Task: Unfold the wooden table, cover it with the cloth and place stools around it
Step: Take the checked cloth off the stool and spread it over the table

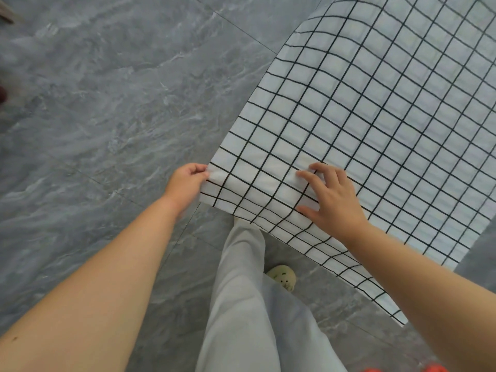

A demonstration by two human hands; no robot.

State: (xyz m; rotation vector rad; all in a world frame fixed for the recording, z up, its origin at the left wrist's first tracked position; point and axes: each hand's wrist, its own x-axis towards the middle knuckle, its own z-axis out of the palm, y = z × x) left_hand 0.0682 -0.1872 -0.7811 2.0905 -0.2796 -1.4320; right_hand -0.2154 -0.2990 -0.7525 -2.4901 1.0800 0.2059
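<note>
A white cloth (370,111) with a black grid pattern spreads from the centre to the upper right, rippled and lifted, its near edge hanging above the floor. My left hand (186,185) pinches the cloth's near left corner between thumb and fingers. My right hand (331,198) lies on top of the cloth near its front edge, fingers spread and fairly straight. The wooden table is hidden under the cloth or out of view. No stool is visible.
Grey marble-look floor tiles (112,108) fill the left and bottom. My legs in light grey trousers (249,296) and a pale green slipper (283,276) stand just below the cloth's edge. Something red-orange (432,368) shows at the bottom right corner.
</note>
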